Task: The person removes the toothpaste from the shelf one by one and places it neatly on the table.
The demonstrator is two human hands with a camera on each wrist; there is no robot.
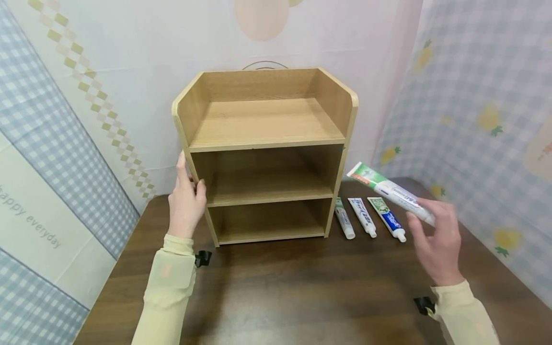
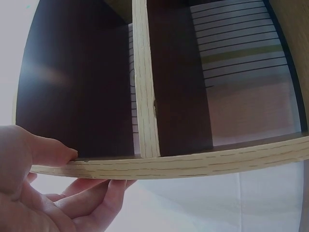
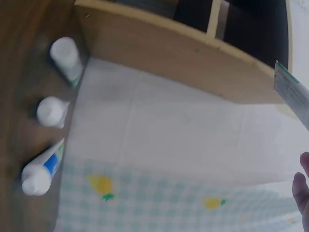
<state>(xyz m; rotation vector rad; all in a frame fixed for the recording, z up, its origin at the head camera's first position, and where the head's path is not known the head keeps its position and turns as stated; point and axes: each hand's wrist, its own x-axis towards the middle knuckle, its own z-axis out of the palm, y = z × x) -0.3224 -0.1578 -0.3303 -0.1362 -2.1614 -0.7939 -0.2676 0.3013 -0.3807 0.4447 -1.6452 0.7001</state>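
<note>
A light wooden shelf unit (image 1: 267, 146) with three levels stands at the back of the table. My left hand (image 1: 186, 201) grips its left side panel, thumb on the inner side and fingers outside, as the left wrist view shows at the panel edge (image 2: 169, 166). Raised to the right of the unit, my right hand (image 1: 437, 239) pinches a green-and-white toothpaste tube (image 1: 390, 191) by its cap end, the flat end pointing up and left. In the right wrist view only part of that tube (image 3: 292, 94) and some fingertips (image 3: 300, 191) show.
Right of the unit lie three toothpaste tubes on the brown table (image 1: 276, 287): a green-and-white one (image 1: 344, 219), a white-and-blue one (image 1: 362, 217) and a green-and-blue one (image 1: 388, 219). Patterned cloth (image 1: 483, 96) hangs behind and on both sides.
</note>
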